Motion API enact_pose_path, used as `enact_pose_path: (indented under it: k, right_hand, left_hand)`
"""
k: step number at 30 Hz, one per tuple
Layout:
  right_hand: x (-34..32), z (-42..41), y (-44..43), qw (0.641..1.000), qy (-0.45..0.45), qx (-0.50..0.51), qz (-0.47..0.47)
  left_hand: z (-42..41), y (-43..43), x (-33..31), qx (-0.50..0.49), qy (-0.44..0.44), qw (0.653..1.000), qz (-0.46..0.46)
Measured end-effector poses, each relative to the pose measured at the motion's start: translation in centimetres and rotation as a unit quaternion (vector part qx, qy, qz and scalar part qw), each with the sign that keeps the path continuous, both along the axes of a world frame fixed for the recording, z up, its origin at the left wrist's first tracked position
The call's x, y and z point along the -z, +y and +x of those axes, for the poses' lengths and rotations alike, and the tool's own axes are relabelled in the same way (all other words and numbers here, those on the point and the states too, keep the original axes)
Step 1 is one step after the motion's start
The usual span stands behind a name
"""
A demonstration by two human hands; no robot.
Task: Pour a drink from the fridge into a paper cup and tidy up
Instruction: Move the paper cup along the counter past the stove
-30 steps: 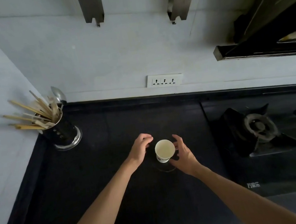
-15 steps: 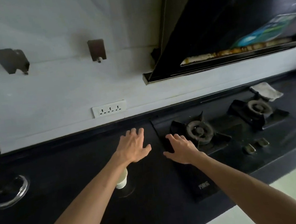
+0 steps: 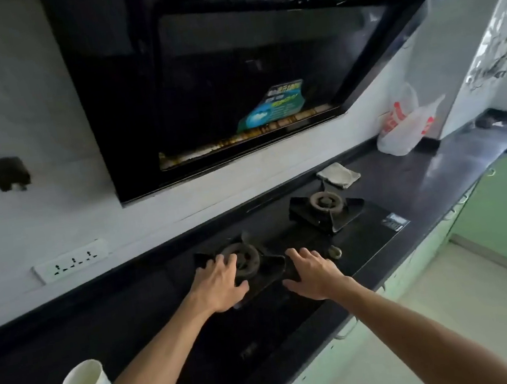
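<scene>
Head view: both hands are empty, fingers spread and straight. The left hand (image 3: pixel 222 284) hovers over the near burner (image 3: pixel 251 261), and the right hand (image 3: pixel 313 275) is just beside it to the right. The paper cup (image 3: pixel 84 383) stands upright, mouth up, on the worktop (image 3: pixel 125 308), well back and left of the left hand, beside that forearm. The left hand is nearer. No fridge shows, so the drink probably has to be fetched from elsewhere.
</scene>
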State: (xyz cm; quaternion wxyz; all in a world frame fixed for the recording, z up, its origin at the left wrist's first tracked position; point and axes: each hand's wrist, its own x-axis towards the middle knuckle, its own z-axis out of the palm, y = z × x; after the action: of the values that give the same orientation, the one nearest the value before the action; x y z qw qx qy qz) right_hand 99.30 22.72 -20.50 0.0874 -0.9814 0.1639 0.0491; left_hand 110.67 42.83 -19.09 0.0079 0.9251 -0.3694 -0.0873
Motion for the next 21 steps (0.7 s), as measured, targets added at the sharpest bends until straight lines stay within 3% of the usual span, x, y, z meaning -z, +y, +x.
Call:
enact_pose_path:
  k: [6,21]
  right_hand:
    - [-0.8,-7.8,-7.1,0.998,-0.016,0.06,0.002]
    - [0.1,-27.6,-18.2,0.969,-0.002,0.246,0.004]
  left_hand:
    - [-5.8,-7.9,-0.3,0.056,-0.058,0.996,0.042]
    - [-19.4,-26.9,-1.9,0.26,-0.065,0.962,0.054]
